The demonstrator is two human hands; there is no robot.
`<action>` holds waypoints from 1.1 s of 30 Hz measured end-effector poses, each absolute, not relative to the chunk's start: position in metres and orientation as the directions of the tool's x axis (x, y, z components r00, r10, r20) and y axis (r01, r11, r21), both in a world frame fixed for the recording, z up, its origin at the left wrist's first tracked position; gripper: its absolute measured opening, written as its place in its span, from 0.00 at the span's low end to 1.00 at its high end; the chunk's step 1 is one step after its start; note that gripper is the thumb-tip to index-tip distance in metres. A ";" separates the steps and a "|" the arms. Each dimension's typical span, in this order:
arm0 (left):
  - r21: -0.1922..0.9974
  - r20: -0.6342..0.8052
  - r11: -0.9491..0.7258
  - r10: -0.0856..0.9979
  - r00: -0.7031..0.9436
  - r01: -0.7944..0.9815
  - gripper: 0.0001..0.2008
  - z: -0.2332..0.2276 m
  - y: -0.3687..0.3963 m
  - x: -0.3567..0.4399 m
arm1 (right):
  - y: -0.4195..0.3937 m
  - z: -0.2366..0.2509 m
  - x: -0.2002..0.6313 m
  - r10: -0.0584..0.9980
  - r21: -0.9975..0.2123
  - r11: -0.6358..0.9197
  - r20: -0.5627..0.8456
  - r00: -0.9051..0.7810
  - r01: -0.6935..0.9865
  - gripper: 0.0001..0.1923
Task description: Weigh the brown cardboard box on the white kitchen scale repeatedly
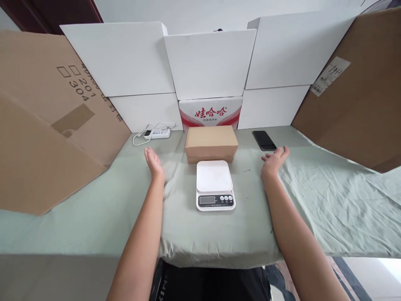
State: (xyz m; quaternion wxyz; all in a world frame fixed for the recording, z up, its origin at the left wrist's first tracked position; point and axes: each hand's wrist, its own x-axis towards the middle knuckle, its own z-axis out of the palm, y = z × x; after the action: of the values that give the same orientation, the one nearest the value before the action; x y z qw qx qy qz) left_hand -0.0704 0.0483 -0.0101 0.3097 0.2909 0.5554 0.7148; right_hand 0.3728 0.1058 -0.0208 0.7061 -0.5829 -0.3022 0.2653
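Note:
A white kitchen scale (214,177) lies in the middle of the table, its display and buttons facing me. Right behind it sits a closed brown cardboard box (211,144). My left hand (153,163) is held to the left of the box, fingers stretched out and nothing in it. On the other side, my right hand (275,161) is open with its fingers spread, also without anything in it. Its fingertips are close to a black smartphone (264,140); I cannot tell whether they touch it.
A white power strip (157,133) with a cable lies at the back left. White boxes (210,65) and a red-and-white carton (210,113) form a wall behind. Large cardboard sheets stand at the left (46,125) and right (360,92). Green cloth (213,238) covers the table.

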 end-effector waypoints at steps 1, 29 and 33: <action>0.974 0.052 -0.178 0.773 -0.633 -0.137 0.39 -0.009 0.048 -0.070 | 0.106 -0.020 0.375 0.682 -0.987 0.152 0.060 0.728 -0.061 0.31; 0.978 0.104 -0.134 0.978 -0.182 -0.159 0.38 -0.041 0.054 0.006 | 0.095 -0.034 0.298 0.977 -0.977 0.212 0.212 -0.017 -0.004 0.44; 0.979 0.123 -0.149 0.977 -0.177 -0.140 0.39 -0.042 0.054 0.008 | 0.092 -0.033 0.294 0.974 -0.974 0.227 0.227 -0.021 -0.006 0.46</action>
State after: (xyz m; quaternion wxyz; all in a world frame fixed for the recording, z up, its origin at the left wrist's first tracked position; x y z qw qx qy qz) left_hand 0.0083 0.0545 -0.0416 0.4577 0.4495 0.4650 0.6101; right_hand 0.2941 0.0922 -0.0328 0.5495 -0.4331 -0.5583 0.4459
